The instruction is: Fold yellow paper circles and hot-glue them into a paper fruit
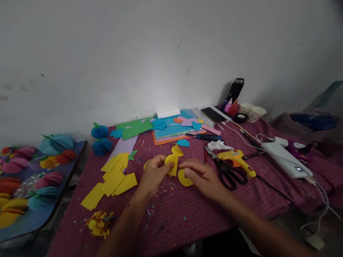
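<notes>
Head view: the left hand (153,172) pinches a folded yellow paper piece (172,164) between thumb and fingers above the red checked tablecloth (180,213). The right hand (201,177), fingers curled and close together, rests on a yellow paper circle (183,178) lying on the cloth just beside the folded piece. Yellow paper squares (112,179) lie to the left; black-handled scissors (227,171) and a yellow glue gun (238,160) lie to the right.

Dim, soft picture, dark bowed corners
</notes>
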{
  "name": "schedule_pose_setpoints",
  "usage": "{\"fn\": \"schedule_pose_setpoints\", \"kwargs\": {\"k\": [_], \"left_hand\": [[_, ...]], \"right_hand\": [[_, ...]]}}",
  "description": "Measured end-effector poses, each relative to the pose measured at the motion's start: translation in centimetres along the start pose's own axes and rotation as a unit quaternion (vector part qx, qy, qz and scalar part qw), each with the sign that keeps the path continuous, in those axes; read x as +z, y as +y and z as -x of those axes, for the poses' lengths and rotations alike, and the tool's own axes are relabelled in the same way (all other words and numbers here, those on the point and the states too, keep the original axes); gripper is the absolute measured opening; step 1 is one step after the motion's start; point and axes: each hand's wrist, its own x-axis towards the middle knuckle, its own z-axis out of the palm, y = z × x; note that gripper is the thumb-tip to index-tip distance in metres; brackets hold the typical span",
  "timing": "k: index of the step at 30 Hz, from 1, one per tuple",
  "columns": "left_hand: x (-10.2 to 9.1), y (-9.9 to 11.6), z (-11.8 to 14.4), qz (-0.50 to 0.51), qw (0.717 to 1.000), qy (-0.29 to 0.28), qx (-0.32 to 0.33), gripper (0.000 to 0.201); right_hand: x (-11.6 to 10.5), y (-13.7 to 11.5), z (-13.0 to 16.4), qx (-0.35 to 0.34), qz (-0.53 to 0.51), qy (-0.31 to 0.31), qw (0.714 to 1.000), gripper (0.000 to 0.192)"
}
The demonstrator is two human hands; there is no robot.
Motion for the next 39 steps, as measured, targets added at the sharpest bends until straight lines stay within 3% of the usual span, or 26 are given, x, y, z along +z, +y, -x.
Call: {"fn": "schedule_pose_setpoints", "kwargs": {"k": [3,8,13,16,21,28,33,35,37,39], "left_hand": [[0.4,-0.5,0.1,0.028,0.999,-0.031,-0.025,0.031],[1.0,-1.0,0.4,0.038,0.998,-0.031,-0.051,0.031],[1.7,0.0,1.0,0.014,0.997,-0.059,-0.044,0.038],[1.9,0.3,1.2,-0.006,0.996,-0.08,-0.04,0.039],[1.6,0.0,1.1,-0.026,0.992,-0.126,-0.006,0.04],[1.2,0.6,1.5,-0.037,0.986,-0.164,0.018,0.041],[1.3,0.3,1.4,-0.056,0.984,-0.17,0.012,0.033],[1.2,-0.3,1.1,-0.09,0.982,-0.161,0.034,0.031],[1.0,-0.8,0.9,-0.191,0.969,-0.131,0.086,0.027],[0.7,-1.2,0.9,-0.337,0.924,-0.102,0.147,0.029]], "right_hand": [[0.1,-0.3,0.8,-0.067,0.103,-0.008,0.992,0.024],[0.5,-0.7,1.7,-0.085,0.255,-0.007,0.963,0.042],[0.7,-0.8,1.8,-0.07,0.355,0.023,0.932,0.019],[0.6,-0.3,1.9,-0.055,0.366,0.017,0.929,0.013],[0.1,0.6,2.1,-0.002,0.332,0.011,0.943,0.018],[-0.1,-0.7,2.1,0.018,0.25,-0.026,0.968,0.02],[-0.5,-0.3,1.7,0.065,0.308,0.007,0.949,0.022],[-0.9,0.3,1.5,0.079,0.341,0.012,0.937,0.024],[-1.4,0.9,1.3,0.092,0.384,0.009,0.919,0.025],[-1.9,1.3,1.2,0.106,0.428,0.005,0.898,0.025]]}}
